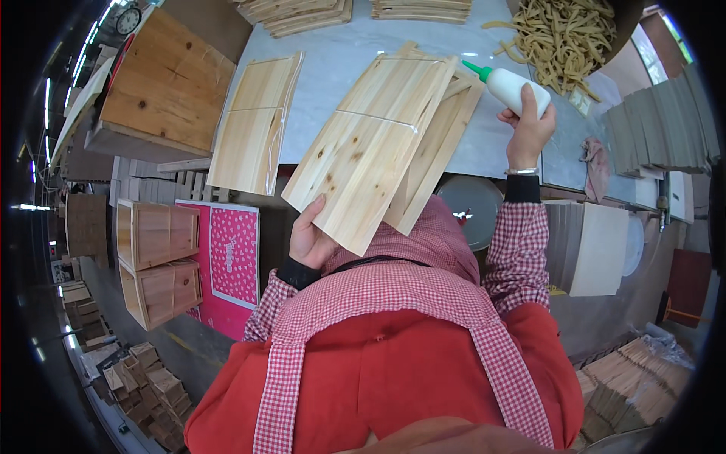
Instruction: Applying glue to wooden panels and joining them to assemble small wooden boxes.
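My left hand [310,237] grips the near end of a pale wooden panel [370,129], its thumb on the top face. White lines of what looks like glue cross the panel and run along its right edge. Beneath it lies a wooden frame [435,163], partly hidden by the panel. My right hand [531,127] is wrapped round a white squeeze bottle [518,89] with a green nozzle, tipped so the nozzle points left, close to the panel's far right corner. To the left, another wooden panel [255,121] with similar white lines lies on the table, overhanging its front edge.
Stacks of wooden panels [302,15] lie at the table's far side, beside a heap of yellowish strips [567,38]. A pink cloth [595,168] is at the right. Wooden boxes [159,234] stand at the left on a pink surface [234,253]. A round basin [473,208] sits below the table edge.
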`<state>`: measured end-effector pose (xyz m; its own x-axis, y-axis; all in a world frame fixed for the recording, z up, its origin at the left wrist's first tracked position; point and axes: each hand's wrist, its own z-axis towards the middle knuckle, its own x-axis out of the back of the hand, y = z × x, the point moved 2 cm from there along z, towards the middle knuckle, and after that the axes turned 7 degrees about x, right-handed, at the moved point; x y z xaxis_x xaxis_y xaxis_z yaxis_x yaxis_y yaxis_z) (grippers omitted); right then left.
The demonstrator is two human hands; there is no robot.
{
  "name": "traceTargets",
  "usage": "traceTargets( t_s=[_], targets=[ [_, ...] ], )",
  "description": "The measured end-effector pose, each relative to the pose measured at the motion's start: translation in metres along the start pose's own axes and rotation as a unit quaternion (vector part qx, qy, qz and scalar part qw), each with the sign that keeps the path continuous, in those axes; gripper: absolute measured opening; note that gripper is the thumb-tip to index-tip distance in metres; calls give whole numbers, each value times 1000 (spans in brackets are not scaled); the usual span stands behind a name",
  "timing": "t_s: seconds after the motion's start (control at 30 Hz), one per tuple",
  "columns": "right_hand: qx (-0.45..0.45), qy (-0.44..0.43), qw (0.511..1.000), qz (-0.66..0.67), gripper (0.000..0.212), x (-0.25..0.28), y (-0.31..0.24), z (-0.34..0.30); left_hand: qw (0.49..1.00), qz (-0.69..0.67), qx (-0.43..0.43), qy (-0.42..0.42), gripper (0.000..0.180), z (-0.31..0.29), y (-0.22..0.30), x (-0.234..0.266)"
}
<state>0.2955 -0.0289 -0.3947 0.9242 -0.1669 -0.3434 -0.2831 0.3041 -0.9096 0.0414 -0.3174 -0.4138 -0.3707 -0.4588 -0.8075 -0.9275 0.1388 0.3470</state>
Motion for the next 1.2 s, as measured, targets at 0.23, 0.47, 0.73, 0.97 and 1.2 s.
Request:
traceTargets(
  t_s=[0.23,0.47,0.73,0.97,1.2],
  targets=[
    [-15,-2,999,-52,40,-11,8,20,1000,-1,4,4,56,1,1,2],
    [-29,-35,996,-80,36,-9,-4,13,1000,-2,4,11,56,0,3,2],
    [-30,-100,994,-40,33,-10,-32,-20,1000,18,-21,-3,55,11,17,-5],
    [-33,-169,985,-25,32,-14,-56,-61,996,67,-45,-40,56,33,30,-19],
    [-50,-252,966,-37,32,-23,-77,-107,994,33,-40,-96,51,62,53,-21]
  ],
)
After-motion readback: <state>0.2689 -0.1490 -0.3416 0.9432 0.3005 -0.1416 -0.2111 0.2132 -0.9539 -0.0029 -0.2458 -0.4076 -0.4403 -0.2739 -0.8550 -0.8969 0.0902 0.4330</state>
